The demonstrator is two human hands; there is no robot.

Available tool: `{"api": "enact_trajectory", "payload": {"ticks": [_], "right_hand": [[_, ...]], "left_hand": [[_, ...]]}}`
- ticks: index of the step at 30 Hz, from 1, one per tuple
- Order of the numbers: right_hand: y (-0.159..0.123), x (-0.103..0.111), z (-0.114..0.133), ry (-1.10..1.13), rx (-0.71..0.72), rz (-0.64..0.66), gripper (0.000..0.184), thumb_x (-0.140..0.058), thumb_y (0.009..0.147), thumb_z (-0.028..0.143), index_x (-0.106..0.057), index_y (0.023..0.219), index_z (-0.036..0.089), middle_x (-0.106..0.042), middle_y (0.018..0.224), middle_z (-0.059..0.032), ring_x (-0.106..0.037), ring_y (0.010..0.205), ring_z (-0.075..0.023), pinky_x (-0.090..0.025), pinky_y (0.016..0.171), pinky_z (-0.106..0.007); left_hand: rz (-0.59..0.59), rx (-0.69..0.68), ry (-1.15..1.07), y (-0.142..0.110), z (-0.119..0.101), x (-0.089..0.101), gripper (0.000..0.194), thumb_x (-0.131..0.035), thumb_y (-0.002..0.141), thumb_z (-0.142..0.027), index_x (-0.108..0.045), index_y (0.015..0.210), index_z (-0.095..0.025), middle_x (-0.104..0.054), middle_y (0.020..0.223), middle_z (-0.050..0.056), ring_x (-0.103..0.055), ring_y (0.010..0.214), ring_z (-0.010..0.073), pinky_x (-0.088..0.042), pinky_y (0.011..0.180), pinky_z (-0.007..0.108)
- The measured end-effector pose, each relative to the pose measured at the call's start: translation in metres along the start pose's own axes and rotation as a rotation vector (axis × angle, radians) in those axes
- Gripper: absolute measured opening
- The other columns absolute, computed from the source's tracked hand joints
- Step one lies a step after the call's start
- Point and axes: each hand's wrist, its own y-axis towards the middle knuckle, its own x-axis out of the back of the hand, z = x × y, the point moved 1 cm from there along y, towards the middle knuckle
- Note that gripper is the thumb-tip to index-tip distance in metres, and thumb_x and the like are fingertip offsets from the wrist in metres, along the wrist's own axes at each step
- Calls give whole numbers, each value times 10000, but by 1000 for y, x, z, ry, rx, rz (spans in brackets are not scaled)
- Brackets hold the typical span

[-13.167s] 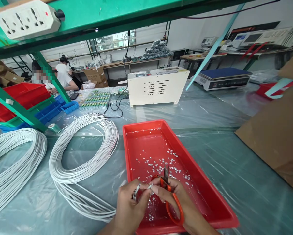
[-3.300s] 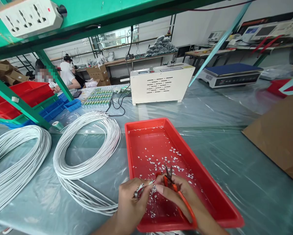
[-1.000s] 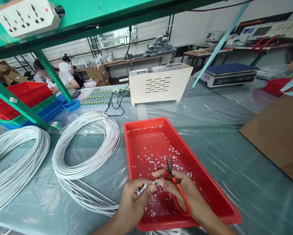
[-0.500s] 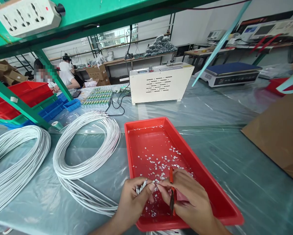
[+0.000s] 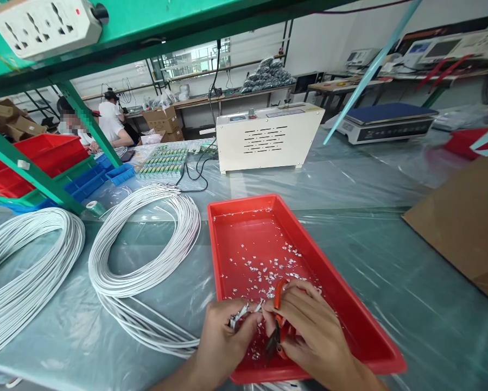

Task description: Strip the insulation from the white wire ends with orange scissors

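Observation:
Over the near end of a red tray point(image 5: 244, 217), my left hand point(image 5: 223, 339) is closed around a bunch of white cable ends point(image 5: 239, 316). One cable end sticks out between its thumb and forefinger. My right hand point(image 5: 315, 336) grips orange-handled pliers point(image 5: 278, 296) against the palm, dark jaws pointing down towards me. Its thumb and forefinger meet at the tip of that cable end, close to the left fingertips. Small silvery scraps point(image 5: 270, 269) lie scattered on the tray floor. A coil of white cable point(image 5: 146, 271) rests to the left, its strands running towards my left hand.
Another white cable coil point(image 5: 32, 260) lies at far left. Behind the tray stands a cream metal box point(image 5: 268, 141), with a scale point(image 5: 386, 125) to its right. A cardboard box point(image 5: 463, 217) borders the right side. Two people sit at the back left. A power strip point(image 5: 44, 27) hangs above.
The pliers have tilted in my right hand, their jaws swinging left. The cable end between my fingertips now stands out more clearly. Both hands stay over the tray.

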Motion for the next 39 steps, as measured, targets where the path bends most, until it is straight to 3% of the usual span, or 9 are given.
{"api": "enact_trajectory", "payload": {"ticks": [5,14,22,27,31,34,39], "right_hand": [[-4,-2,-5,-47,44,41,170,-390,656,-26,-445,664,134,-433,577,-17,-319,596,-121,-342,680,-329],[-9,0,-13,-63,198,124,115,-472,704,27,-458,736,137,-468,644,-45,-336,661,-142,-353,727,-378],[-11,3,-16,-89,177,119,169,-468,664,-7,-455,749,138,-498,632,-27,-368,641,-136,-355,727,-378],[-8,5,-19,-78,76,67,320,-479,577,-62,-471,822,144,-502,651,-15,-368,629,-130,-354,723,-376],[-6,5,-19,-78,-28,13,270,-512,616,-36,-501,816,146,-455,601,2,-365,591,-119,-355,688,-351],[-5,4,-17,31,-193,15,243,-532,648,-13,-533,816,162,-490,646,2,-430,611,-116,-375,650,-296],[-6,-1,-8,388,-570,159,111,-549,760,168,-592,860,151,-578,692,-4,-545,627,-96,-446,596,-198]], "left_hand": [[76,-41,-43,1,-5,1,182,-448,842,-180,-561,715,-115,-555,661,-10,-469,599,58,-351,590,136],[216,43,-210,5,-19,7,328,-376,886,-271,-545,668,-94,-527,621,20,-485,590,78,-361,579,160],[265,106,-360,4,-10,11,360,-360,893,-327,-532,695,-80,-512,564,35,-454,549,87,-348,586,198],[309,170,-459,4,-4,12,369,-370,887,-360,-537,726,-74,-512,556,46,-442,542,94,-343,605,223],[295,183,-469,5,-4,13,367,-375,889,-353,-577,820,-54,-510,549,39,-433,539,85,-331,603,214],[288,192,-447,6,-4,13,365,-396,880,-355,-598,847,-53,-509,541,32,-443,529,81,-332,597,208],[253,188,-427,6,-5,14,333,-447,857,-340,-611,854,-51,-507,539,31,-459,537,87,-346,594,211]]}}
